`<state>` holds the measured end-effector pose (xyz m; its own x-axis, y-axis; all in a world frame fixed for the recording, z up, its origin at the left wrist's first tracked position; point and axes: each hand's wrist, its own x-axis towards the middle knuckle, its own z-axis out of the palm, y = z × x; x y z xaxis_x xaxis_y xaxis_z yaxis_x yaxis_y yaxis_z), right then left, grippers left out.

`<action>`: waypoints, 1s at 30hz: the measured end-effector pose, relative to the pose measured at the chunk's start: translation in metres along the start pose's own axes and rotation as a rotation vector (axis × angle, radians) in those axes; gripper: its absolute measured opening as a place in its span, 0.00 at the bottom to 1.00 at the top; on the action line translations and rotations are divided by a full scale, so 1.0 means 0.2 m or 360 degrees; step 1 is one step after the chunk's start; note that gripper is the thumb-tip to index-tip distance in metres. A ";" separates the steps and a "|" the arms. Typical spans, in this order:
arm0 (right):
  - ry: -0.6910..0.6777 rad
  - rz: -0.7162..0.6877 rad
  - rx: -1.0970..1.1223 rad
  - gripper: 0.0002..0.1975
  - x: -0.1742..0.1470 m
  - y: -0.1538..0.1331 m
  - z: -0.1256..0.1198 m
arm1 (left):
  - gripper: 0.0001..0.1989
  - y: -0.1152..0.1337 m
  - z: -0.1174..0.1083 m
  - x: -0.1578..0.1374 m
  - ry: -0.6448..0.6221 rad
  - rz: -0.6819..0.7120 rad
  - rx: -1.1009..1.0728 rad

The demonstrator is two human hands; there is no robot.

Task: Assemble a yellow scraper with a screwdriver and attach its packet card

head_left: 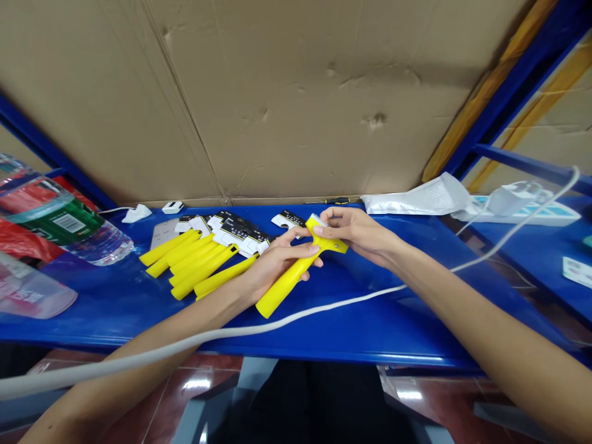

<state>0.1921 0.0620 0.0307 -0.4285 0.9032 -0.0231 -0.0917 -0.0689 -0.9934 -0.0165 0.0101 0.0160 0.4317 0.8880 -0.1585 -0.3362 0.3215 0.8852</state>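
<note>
A yellow scraper (287,283) with a T-shaped head and a round tube handle is held up over the blue tabletop. My left hand (282,256) is closed round its neck, thumb on top. The fingers of my right hand (349,231) pinch the head, where a white-edged strip and a small screw show. Left of my hands lie several yellow handles (198,265) side by side. Behind them, black-and-white printed cards (234,229) are spread in an overlapping pile, and another printed card (284,218) lies just behind my left hand.
A white cable (231,333) crosses in front of the blue table (370,333). At left are a large water bottle (69,216) and a clear plastic cup (34,290). A screwdriver (340,200), a white pouch (416,196) and a power strip (546,213) lie towards the back.
</note>
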 end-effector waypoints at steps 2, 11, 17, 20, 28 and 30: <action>0.0015 -0.0021 -0.0043 0.28 0.00 0.00 -0.01 | 0.21 0.00 0.00 0.00 0.0032 -0.0013 -0.0035; 0.0262 -0.0470 -0.0642 0.33 0.06 0.04 -0.08 | 0.23 0.02 -0.05 0.01 0.0046 0.0054 -0.0213; 0.0347 -0.0507 -0.1590 0.32 0.10 0.08 -0.30 | 0.24 0.06 -0.04 0.02 0.0135 0.0273 -0.0373; 0.0155 -0.0322 -0.1800 0.30 0.10 0.11 -0.38 | 0.23 0.07 -0.02 0.02 0.0151 0.0346 -0.0380; -0.0120 -0.0277 -0.1793 0.09 0.09 0.09 -0.39 | 0.23 0.06 -0.04 0.03 0.0269 0.0323 -0.0243; -0.0018 -0.0349 -0.1706 0.10 0.08 0.06 -0.38 | 0.23 0.07 -0.04 0.03 0.0295 0.0314 -0.0220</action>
<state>0.2528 0.1088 0.0095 -0.5071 0.8465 0.1618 0.6606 0.5024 -0.5578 -0.0256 0.0220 0.0230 0.1905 0.9786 -0.0776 -0.5146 0.1669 0.8410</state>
